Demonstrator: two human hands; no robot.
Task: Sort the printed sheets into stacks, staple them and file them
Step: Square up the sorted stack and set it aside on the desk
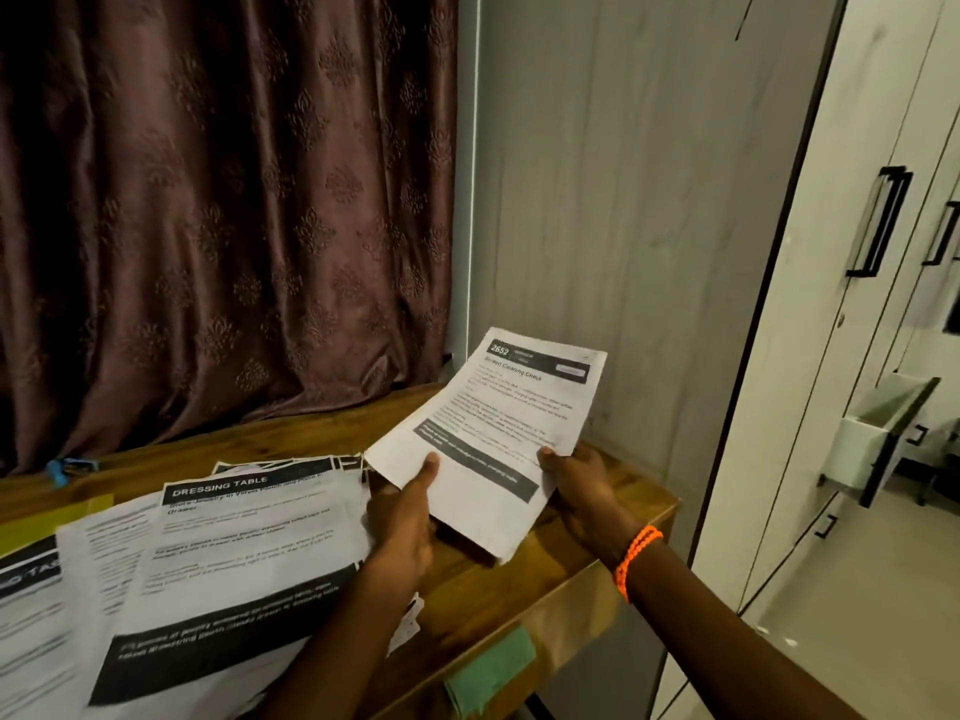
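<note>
Far left on the bench [498, 589] you've got the blue stapler [70, 469] sitting back by the curtain [218, 210], well apart from everything else, with something yellow [52, 522] (could be a folder, can't tell) poking out under the spread of loose sheets [244, 553]. Those sheets overlap each other and take up most of the left half, the "DRESSING TABLE" page on top.

Moving right, your left hand [402, 522] has its thumb clamped on the bottom edge of the small stack [488, 439], fingers curled underneath. Your right hand [579, 488] pinches the lower right corner the same way. The stack is lifted and tilted up off the bench, over the right end.

I'd guess you're squaring this bundle before stapling. Tap the bottom edge down on the wood so the sheets line up, and keep both thumbs tight so nothing fans out.

Watch the room: the bare wood is only that strip at the right end, and the bench edge is just below your wrists. The wall panel [623, 200] is close behind the stack, so set it down toward yourself, not further right.
</note>
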